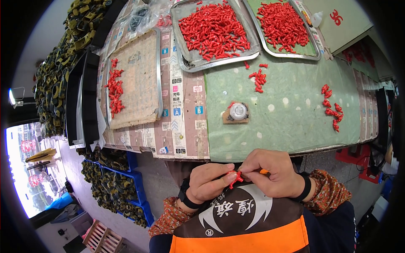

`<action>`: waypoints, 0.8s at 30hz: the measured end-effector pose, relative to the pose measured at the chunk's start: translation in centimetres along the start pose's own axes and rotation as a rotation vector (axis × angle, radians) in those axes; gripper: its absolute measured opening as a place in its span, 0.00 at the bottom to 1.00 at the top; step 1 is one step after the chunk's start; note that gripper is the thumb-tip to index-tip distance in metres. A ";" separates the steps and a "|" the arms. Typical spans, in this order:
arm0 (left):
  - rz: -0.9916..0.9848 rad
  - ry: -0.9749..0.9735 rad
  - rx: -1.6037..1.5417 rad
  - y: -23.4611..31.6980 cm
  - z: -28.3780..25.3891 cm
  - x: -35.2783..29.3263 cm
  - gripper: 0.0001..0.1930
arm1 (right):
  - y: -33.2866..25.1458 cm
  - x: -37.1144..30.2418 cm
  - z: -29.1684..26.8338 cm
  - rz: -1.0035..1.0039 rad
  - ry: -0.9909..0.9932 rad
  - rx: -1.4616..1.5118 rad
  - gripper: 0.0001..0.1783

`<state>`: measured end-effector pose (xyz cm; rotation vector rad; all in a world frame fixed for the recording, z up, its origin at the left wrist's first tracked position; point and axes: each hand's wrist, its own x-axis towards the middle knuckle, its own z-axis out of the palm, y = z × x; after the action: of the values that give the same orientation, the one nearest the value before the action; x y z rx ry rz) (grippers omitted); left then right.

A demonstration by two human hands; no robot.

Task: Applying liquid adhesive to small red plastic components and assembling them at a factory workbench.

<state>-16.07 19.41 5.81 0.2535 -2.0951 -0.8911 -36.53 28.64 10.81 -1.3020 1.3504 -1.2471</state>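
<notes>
Close in front of my apron, my left hand [209,182] pinches a small red branched plastic part [236,178] between thumb and fingertips. My right hand [272,173] meets it from the other side, its fingers closed right at the part. A bit of an orange thing [264,171] shows inside the right hand; the rest is hidden by the fingers, so its kind cannot be made out. Beyond my hands, a small round clear-topped container [238,111] stands on a piece of cardboard on the green cloth [287,126].
Two metal trays [219,63] [291,55] heaped with red parts stand at the back. A cardboard-lined tray [139,101] at left holds a row of them. Loose red parts [259,80] lie on the cloth, others [333,109] farther right. Blue crates [137,185] stand below left.
</notes>
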 end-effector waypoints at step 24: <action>-0.016 0.015 -0.018 -0.2 0.2 -0.4 0.13 | 0.1 -0.1 0.3 -0.018 0.007 -0.012 0.08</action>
<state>-15.97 19.53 5.30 0.2671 -2.0727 -0.9148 -36.28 28.69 10.71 -1.3226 1.3559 -1.2587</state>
